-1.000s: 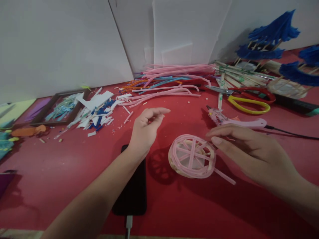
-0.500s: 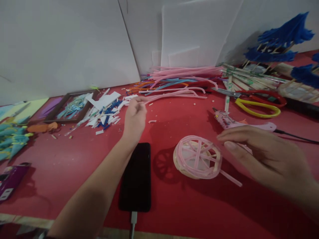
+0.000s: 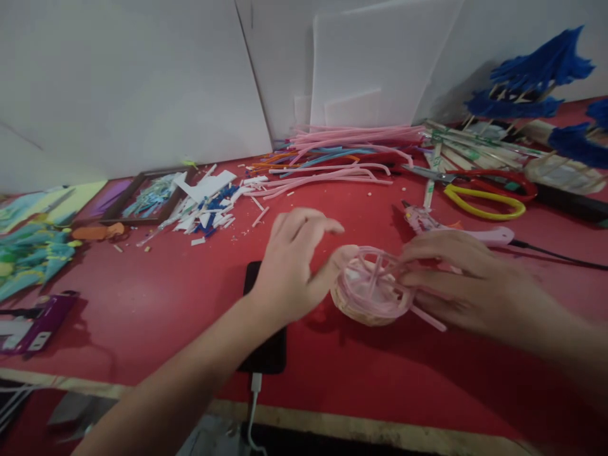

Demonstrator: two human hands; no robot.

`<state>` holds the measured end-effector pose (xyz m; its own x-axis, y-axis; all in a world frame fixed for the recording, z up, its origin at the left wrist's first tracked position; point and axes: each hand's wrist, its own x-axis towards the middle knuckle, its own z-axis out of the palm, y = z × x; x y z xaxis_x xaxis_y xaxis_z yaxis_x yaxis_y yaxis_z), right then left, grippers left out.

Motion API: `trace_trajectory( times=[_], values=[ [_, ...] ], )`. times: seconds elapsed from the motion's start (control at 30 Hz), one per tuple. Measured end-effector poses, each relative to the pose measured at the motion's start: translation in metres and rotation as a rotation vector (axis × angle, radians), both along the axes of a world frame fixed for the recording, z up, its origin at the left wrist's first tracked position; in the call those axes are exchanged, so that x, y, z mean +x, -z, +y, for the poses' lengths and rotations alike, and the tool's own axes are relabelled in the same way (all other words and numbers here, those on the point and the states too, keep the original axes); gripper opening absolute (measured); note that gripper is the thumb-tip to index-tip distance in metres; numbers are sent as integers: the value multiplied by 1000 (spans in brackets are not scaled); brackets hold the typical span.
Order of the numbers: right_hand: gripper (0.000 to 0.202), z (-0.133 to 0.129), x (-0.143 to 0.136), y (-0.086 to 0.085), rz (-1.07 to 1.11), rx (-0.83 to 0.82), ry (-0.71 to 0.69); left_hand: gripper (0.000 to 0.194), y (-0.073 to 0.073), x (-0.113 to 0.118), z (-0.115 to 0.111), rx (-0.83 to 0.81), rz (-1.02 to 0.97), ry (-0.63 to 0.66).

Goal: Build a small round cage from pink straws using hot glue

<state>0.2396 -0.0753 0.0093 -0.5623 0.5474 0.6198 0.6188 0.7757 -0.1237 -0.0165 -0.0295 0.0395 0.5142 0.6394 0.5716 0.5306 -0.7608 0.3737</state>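
Note:
A round basket-like piece [image 3: 373, 310] with pink spoked strips over a pale wooden base stands on the red table, a loose pink strip [image 3: 430, 318] sticking out at its lower right. My right hand [image 3: 456, 278] grips its right rim, fingers on the pink ring. At its left edge is my left hand [image 3: 304, 259], with thumb and forefinger apart and the thumb tip by the rim. Partly under my left forearm lies a black phone [image 3: 266, 354] with a white cable.
Pink strips [image 3: 351, 136] are piled at the back. White and blue scraps [image 3: 209, 206] lie back left. Scissors with yellow and red handles [image 3: 489, 202] and a pink glue gun [image 3: 489, 235] are at the right. Blue tasselled pieces [image 3: 541, 69] stand behind.
My left hand has come from the scraps to the left of the round piece and opened. My right hand has moved left onto its rim. Small strip pieces now lie near the scraps.

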Motion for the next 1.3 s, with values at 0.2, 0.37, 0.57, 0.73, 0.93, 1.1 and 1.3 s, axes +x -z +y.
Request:
trace_trajectory(
  times=[0.2,0.37,0.57,0.73,0.93,1.1,1.3],
  values=[
    [11,-5,-13,-1,13,127,183,25,13,17,-30,-291,-168,70],
    [4,-17,-32,-2,-28,115,271,47,28,16,-31,-667,-206,130],
    [10,-20,-34,-5,-2,120,271,38,24,13,-24,-1143,-371,196],
    [1,-12,-23,-18,59,38,228,36,26,12,-21,-1246,-409,136],
    [22,19,-9,-31,-33,-196,10,28,33,14,-21,-1242,-449,86],
    [35,52,-16,-37,-263,-292,-169,28,36,13,-19,-1243,-510,12],
    [32,69,-31,-42,-342,-490,-247,27,35,15,-16,-1249,-614,-19]
  ],
)
